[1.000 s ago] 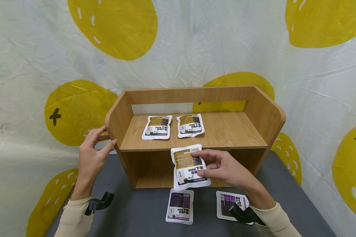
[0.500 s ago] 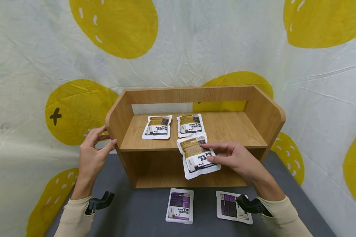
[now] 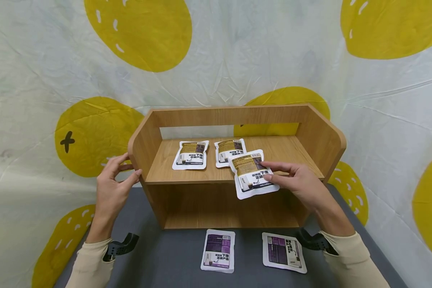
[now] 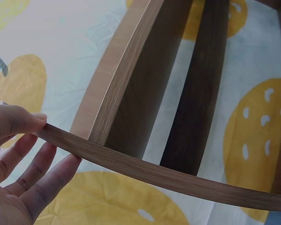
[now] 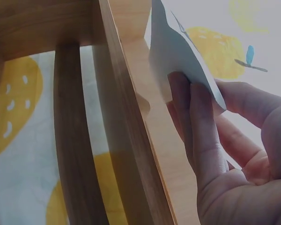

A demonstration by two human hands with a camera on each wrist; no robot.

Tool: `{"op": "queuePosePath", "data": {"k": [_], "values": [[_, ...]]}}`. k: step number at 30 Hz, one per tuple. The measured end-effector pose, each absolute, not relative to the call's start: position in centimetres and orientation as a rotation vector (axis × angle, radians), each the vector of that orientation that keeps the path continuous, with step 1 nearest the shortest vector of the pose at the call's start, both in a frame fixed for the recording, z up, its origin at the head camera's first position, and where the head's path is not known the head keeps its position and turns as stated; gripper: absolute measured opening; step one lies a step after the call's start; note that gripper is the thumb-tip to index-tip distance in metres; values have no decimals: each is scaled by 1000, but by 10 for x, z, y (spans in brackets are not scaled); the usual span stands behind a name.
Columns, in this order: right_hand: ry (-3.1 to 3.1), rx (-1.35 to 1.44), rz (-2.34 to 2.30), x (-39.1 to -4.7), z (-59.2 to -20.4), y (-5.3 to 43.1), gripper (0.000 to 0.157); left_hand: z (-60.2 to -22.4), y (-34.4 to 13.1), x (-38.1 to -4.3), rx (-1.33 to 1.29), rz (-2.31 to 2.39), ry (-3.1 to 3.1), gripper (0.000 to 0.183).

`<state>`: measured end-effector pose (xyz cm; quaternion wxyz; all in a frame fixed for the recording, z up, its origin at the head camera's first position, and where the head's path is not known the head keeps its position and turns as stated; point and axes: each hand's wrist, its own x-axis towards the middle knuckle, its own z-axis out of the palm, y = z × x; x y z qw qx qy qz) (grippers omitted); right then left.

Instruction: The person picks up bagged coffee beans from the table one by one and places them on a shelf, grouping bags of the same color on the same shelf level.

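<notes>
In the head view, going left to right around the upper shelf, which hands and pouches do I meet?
Left hand, left shelf pouch, right shelf pouch, held pouch, right hand.

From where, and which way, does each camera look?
Head: worn on head, forward and down at brown wooden two-level shelf; left hand, right hand visible.
Left wrist: worn there, toward shelf's edge; left hand visible.
Right wrist: worn there, toward held white, gold-printed pouch; right hand visible.
Head and right wrist share pouch and shelf.

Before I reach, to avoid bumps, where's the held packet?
In the head view, right of centre, the held packet, pinched in the right hand, partly hides the upper shelf.
</notes>
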<state>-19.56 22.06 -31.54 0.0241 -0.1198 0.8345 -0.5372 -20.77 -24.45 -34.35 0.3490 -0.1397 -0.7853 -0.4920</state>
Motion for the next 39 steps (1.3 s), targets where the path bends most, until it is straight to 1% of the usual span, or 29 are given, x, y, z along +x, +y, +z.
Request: {"op": "queuePosePath", "data": {"k": [5,14,25,35,39], "values": [[2624,-350,-1689,-201,-314,228,49,-343,-245,-208,-362,-1271,-2039,62],[2721,-251,-1657,-211,-310,240,54,-344,-244,-207,-350,-1265,-2049,62],[2727,-182,-1591,-228,-308,252,66,-343,-244,-207,-345,-1270,-2053,62],[2732,-118,-1468,-240,-303,255,73,-342,-244,-207,-341,-1273,-2052,61],[2728,-111,-1422,-245,-302,257,73,-342,-244,-207,-343,-1273,-2052,61]]}}
